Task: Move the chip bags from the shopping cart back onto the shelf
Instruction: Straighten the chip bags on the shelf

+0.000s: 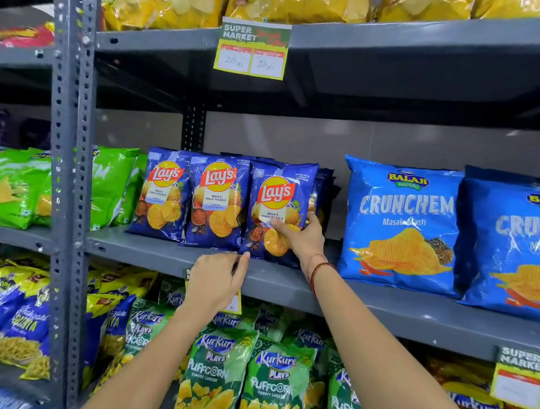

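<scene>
Three dark blue Lay's Magic Masala bags stand upright in a row on the middle grey shelf (158, 253). My right hand (301, 240) grips the rightmost Lay's bag (277, 201) at its lower right side, thumb across the front and fingers behind its edge. My left hand (218, 281) hovers at the shelf's front edge just below that bag, fingers loosely bent and holding nothing, its fingertips close to the bag's bottom corner. The other two Lay's bags (218, 199) stand untouched to the left. The shopping cart is out of view.
Large blue Balaji Crunchem bags (401, 227) stand to the right, green bags (6, 185) to the left past the grey upright post (69, 152). Yellow Lay's bags fill the upper shelf, Kurkure Puffcorn bags (274, 386) the lower one. Price tags (252, 49) hang from shelf edges.
</scene>
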Demonstrator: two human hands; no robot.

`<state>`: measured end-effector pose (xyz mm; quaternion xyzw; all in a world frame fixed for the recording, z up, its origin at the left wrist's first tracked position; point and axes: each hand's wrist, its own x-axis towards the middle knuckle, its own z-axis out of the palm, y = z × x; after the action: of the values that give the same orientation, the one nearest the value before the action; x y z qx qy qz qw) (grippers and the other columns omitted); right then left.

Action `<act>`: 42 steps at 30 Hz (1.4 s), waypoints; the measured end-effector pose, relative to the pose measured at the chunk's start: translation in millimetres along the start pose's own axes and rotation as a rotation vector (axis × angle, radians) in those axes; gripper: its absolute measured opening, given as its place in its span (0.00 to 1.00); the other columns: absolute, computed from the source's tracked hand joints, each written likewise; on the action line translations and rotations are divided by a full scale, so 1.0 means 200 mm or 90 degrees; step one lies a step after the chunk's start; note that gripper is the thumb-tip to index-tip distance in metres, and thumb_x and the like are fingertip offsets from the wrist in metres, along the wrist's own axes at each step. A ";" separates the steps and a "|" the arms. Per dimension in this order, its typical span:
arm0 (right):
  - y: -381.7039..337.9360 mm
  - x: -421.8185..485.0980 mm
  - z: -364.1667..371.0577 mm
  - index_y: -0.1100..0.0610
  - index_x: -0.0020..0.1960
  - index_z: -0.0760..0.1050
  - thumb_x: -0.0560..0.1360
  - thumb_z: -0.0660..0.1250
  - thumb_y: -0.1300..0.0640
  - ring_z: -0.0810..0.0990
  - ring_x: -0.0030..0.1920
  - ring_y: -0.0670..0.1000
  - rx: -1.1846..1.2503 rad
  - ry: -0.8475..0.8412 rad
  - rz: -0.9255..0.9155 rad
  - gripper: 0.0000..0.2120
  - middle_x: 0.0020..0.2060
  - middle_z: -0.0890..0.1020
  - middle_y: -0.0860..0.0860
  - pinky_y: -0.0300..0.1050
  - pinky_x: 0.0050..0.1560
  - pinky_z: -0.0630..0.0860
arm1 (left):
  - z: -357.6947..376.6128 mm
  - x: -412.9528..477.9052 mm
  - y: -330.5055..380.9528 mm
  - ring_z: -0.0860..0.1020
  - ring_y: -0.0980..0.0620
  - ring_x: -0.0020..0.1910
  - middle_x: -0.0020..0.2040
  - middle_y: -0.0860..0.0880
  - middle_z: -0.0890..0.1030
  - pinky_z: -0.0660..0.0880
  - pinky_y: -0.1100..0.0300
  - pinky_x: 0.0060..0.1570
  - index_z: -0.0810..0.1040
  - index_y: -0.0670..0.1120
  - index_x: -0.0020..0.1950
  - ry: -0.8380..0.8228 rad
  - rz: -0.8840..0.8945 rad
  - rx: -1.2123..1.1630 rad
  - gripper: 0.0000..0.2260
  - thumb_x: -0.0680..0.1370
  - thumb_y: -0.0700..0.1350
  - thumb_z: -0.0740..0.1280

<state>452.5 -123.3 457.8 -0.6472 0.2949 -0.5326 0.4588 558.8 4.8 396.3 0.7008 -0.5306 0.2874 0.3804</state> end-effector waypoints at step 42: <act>-0.05 0.16 -1.15 0.57 0.70 0.66 0.59 0.80 0.47 0.76 0.64 0.55 -0.056 0.088 -0.033 0.44 0.65 0.76 0.54 0.56 0.66 0.72 | 0.49 0.60 0.97 0.75 0.44 0.62 0.65 0.46 0.76 0.68 0.41 0.66 0.68 0.50 0.67 -0.160 -0.290 -0.836 0.34 0.68 0.69 0.60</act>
<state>237.9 -211.2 483.2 -0.6356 0.3323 -0.5744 0.3945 405.1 -168.6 483.9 0.4478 -0.4742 -0.2620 0.7113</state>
